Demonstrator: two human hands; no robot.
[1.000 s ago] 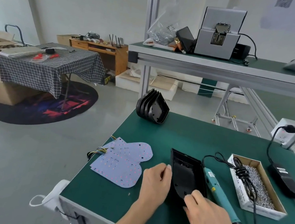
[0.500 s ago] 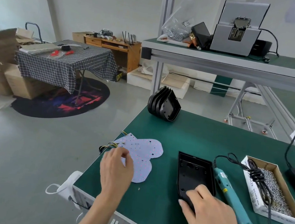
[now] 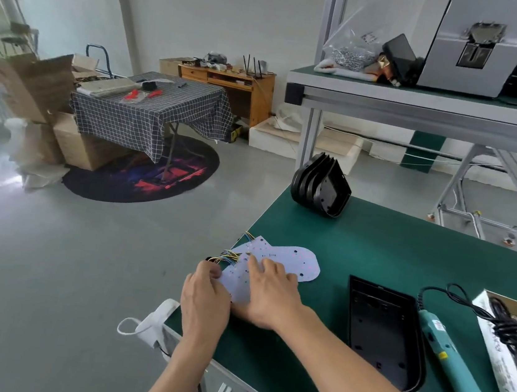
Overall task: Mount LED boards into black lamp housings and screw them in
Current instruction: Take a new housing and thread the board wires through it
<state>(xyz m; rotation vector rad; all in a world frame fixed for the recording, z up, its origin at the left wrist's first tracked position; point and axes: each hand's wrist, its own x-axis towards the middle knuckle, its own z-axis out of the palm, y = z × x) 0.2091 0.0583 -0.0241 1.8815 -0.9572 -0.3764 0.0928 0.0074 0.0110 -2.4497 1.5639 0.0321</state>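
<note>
A pile of pale LED boards (image 3: 288, 259) with coloured wires lies near the left edge of the green bench (image 3: 391, 244). My left hand (image 3: 205, 300) pinches the near-left edge of the top board. My right hand (image 3: 271, 295) lies flat on the pile with fingers spread. An open black lamp housing (image 3: 383, 331) lies face up to the right of both hands. A stack of black housings (image 3: 320, 187) stands on edge at the bench's far left.
A teal electric screwdriver (image 3: 460, 373) lies right of the housing, its black cable coiled over a cardboard box of screws (image 3: 512, 344). An aluminium shelf (image 3: 425, 102) with a grey machine and a bag of screws hangs over the bench. The bench's left edge is close.
Both hands left the black housing and moved left to the LED boards. The left hand now pinches the top board and the right hand rests on the pile. My view turned left.
</note>
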